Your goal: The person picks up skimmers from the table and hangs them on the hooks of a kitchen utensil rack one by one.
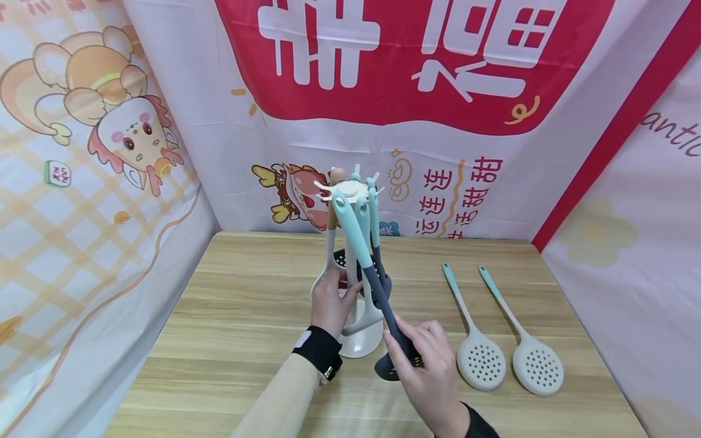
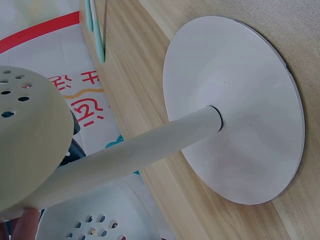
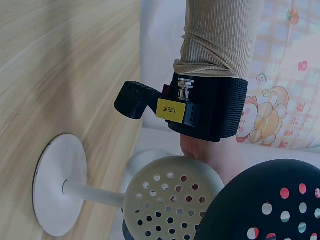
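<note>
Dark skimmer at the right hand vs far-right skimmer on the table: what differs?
Colour: the dark skimmer has a dark grey shaft and head; the far-right skimmer has pale grey ones.
Pose: the dark skimmer is tilted, handle end up, held by the right hand; the far-right skimmer lies on the table.
Shared: mint handles, perforated heads.

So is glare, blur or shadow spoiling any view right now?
Head view: fairly even light, stand readable; left wrist: base clear, no strong glare; right wrist: soft shadow band on the table, dark skimmer cut off by the frame.
</note>
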`<state>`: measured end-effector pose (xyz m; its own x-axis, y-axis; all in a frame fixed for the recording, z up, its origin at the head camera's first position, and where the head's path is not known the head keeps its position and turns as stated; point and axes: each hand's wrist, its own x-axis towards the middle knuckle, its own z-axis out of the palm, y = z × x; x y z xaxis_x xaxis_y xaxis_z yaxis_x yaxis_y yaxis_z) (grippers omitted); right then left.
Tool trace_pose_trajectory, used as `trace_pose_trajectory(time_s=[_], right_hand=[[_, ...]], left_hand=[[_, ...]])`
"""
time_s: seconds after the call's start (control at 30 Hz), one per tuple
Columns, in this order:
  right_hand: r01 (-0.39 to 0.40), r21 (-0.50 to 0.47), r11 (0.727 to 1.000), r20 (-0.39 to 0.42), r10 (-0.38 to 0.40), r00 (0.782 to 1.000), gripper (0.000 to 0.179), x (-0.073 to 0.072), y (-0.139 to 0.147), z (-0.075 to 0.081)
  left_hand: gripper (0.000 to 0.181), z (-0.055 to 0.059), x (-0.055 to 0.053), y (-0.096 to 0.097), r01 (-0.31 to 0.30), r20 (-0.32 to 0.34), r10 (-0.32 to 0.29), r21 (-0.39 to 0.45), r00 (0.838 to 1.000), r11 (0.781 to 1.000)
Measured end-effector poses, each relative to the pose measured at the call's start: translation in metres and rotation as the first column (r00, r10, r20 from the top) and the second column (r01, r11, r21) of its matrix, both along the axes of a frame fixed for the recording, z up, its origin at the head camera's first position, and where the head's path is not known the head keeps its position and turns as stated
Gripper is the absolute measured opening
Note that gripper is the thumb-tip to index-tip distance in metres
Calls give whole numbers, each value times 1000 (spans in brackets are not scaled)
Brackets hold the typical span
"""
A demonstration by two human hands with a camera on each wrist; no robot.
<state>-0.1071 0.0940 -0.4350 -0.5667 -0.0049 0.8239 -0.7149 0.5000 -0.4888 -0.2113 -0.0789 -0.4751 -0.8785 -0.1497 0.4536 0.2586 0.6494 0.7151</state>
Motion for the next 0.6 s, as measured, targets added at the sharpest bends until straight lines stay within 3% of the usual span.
trace_pose_trajectory(time_s=[0.27, 0.5, 0.6], right_hand=[[-20, -18, 1000, 38, 21, 999, 32, 2, -2, 1], [-6, 1, 1000, -13, 6, 1000, 35, -1, -1, -3], [-15, -6, 1000, 6, 15, 1000, 34, -1, -2, -3]], left_hand=[[28, 1, 1, 1, -8, 20, 8, -3, 1000, 1000], [28, 1, 1, 1, 3, 16, -3, 22, 1000, 1000], [28, 1, 1, 1, 7, 16, -7, 28, 1000, 1000]])
